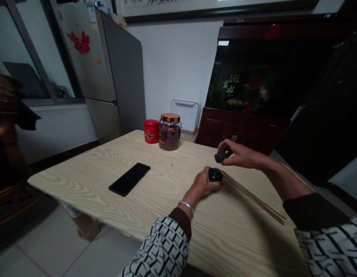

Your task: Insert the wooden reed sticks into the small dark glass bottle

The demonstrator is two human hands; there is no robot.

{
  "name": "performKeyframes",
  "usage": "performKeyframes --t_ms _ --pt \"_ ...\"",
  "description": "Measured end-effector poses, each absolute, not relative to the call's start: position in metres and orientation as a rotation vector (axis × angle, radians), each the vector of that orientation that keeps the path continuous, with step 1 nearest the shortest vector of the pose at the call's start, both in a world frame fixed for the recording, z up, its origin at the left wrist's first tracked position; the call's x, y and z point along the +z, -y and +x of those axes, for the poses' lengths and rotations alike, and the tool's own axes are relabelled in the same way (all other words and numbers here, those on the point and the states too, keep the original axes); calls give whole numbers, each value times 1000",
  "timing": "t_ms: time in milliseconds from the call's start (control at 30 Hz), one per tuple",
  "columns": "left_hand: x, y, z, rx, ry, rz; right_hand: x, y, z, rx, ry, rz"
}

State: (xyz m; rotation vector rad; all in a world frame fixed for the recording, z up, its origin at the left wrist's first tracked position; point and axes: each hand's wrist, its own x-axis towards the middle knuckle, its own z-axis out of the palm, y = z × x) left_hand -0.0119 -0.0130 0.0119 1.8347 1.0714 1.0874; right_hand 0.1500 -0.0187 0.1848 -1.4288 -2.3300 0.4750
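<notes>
My left hand [201, 184] is wrapped around a small dark, glossy round container [215, 174] on the wooden table; its exact kind is unclear. Above it and slightly to the right, my right hand [237, 153] grips a small dark rounded piece [220, 156] between thumb and fingers, apart from the container. Beside the container lies a pair of wooden chopsticks [256, 199], slanting toward the table's right side under my right forearm.
A black smartphone [129, 179] lies on the left part of the table [88, 169]. At the far edge stand a red canister [151, 131] and a clear jar [169, 132] with a copper-coloured lid. Behind are a fridge [123, 73] and a dark red cabinet [238, 129].
</notes>
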Motion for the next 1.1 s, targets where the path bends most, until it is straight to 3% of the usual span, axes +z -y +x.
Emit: performKeyframes --t_ms 133,233,433,767,967,1100 --pt "9 13 -12 1112 -1042 1829 142 51 176 685 1908 -1253" --pt "8 13 -12 1122 -1044 1825 85 82 188 702 1639 -1361" --pt "10 13 -11 1122 -1043 1815 14 119 179 657 1632 -1450" --pt "10 11 -11 1103 -1032 1777 13 123 185 397 1769 -1543" --pt "12 12 -11 1111 -1014 1799 31 91 242 -163 1911 -2008" --pt "12 12 -12 1115 -1013 1807 29 86 247 -352 2034 -2169"
